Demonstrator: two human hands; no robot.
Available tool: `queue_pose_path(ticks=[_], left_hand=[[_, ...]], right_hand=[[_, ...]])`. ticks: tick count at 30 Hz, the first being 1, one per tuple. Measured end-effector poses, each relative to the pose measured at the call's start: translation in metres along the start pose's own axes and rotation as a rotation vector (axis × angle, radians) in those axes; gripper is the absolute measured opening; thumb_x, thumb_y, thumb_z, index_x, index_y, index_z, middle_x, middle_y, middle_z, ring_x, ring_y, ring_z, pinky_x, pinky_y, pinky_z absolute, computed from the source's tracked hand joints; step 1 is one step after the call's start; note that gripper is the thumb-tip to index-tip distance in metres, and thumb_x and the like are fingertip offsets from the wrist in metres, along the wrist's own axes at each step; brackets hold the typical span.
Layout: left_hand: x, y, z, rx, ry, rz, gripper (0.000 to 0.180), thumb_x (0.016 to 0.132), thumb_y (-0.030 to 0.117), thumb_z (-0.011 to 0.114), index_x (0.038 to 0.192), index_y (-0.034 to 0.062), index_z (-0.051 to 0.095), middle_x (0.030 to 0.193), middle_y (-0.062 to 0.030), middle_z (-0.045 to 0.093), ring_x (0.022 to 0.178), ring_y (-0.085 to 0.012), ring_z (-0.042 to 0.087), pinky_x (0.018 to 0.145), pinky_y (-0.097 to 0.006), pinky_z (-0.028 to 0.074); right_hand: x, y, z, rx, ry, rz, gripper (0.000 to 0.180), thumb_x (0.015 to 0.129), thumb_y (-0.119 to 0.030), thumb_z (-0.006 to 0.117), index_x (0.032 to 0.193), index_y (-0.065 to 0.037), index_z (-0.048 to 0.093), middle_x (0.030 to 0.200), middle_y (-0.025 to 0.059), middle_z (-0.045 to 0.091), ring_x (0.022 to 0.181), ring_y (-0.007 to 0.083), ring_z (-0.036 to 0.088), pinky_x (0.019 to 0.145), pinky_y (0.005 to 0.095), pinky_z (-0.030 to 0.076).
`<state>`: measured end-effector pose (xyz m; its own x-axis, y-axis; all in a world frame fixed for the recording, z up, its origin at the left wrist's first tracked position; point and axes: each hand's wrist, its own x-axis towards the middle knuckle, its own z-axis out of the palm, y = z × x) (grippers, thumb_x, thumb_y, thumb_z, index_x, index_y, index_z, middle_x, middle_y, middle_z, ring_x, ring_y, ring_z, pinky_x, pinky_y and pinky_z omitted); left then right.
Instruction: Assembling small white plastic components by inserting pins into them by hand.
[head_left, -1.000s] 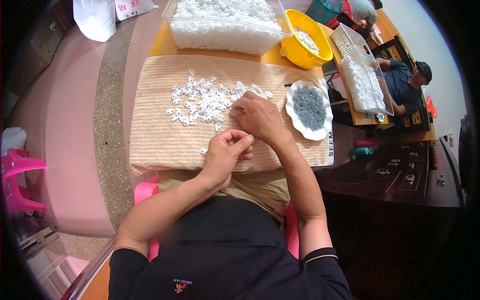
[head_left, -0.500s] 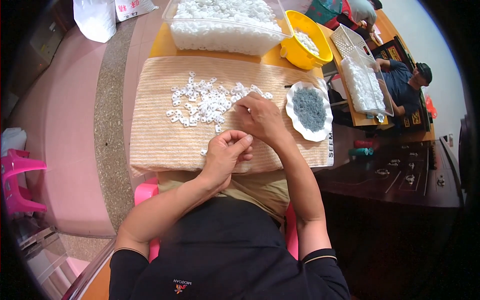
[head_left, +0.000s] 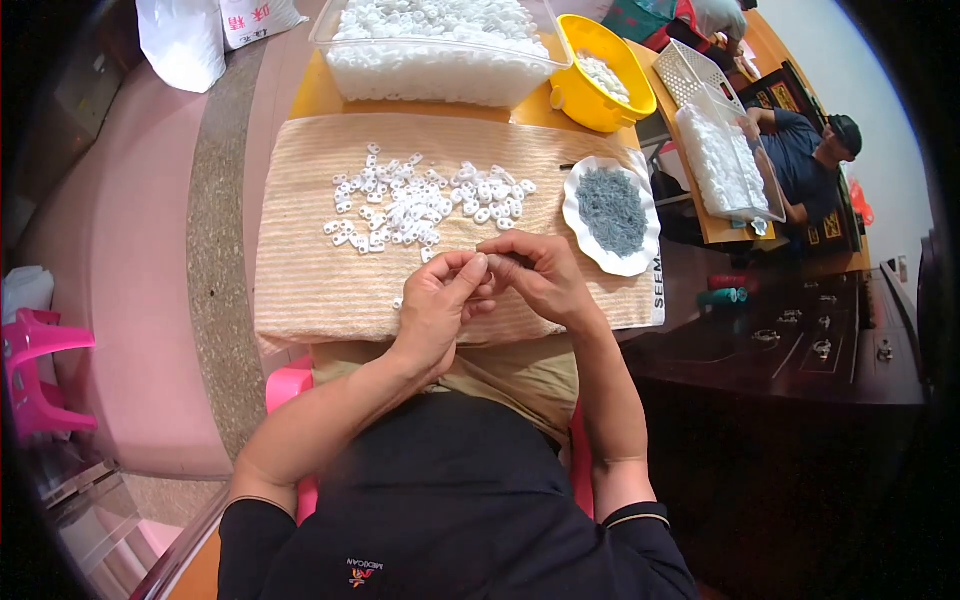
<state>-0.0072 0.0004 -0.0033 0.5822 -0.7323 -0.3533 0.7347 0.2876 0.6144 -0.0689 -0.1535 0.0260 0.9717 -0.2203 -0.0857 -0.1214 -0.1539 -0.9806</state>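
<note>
My left hand point(head_left: 438, 305) and my right hand point(head_left: 545, 277) meet fingertip to fingertip above the near part of a striped towel point(head_left: 300, 290). Both are pinched; whatever sits between the fingers is too small and covered to make out. Just beyond them lies a loose pile of small white plastic pieces with holes point(head_left: 405, 205). A second group of white pieces point(head_left: 490, 192), more rounded, lies to its right. One single white piece point(head_left: 397, 303) rests beside my left hand. Right of my right hand stands a white scalloped dish point(head_left: 640, 262) full of small grey metallic-looking parts point(head_left: 612, 210).
A clear bin point(head_left: 440, 88) heaped with white pieces stands at the back, beside a yellow basin point(head_left: 640, 100). A person in a dark cap point(head_left: 815, 160) sits at the far right near another bin point(head_left: 725, 165). A dark table point(head_left: 760, 350) is at right, a pink stool point(head_left: 45, 375) at left.
My right hand has drawn back from the right-hand group of white pieces to meet my left hand's fingertips. The view has shifted slightly.
</note>
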Motion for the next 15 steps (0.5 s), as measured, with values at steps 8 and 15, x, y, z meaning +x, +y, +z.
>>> queue_pose_path(ticks=[8,15], left_hand=[[0.000,-0.004,-0.002,0.059,-0.042,-0.004,0.011,0.093,0.013,0.062,0.100,0.0040,0.060,0.089,-0.0044,0.065,0.078,-0.0105,0.062,0.070,-0.024,0.054],[-0.005,0.002,0.006,0.071,-0.076,-0.013,0.012,0.091,0.007,0.064,0.101,0.0028,0.058,0.088,-0.0058,0.066,0.079,-0.0108,0.064,0.070,-0.023,0.055]], right_hand=[[-0.003,-0.002,-0.018,-0.074,-0.143,-0.014,0.016,0.093,-0.005,0.059,0.106,0.002,0.065,0.084,0.0029,0.064,0.075,0.0079,0.061,0.067,0.0223,0.050],[-0.006,-0.011,-0.027,0.075,-0.197,0.088,0.019,0.093,-0.007,0.061,0.107,0.004,0.063,0.085,0.0060,0.065,0.076,0.0097,0.064,0.070,0.0238,0.053]])
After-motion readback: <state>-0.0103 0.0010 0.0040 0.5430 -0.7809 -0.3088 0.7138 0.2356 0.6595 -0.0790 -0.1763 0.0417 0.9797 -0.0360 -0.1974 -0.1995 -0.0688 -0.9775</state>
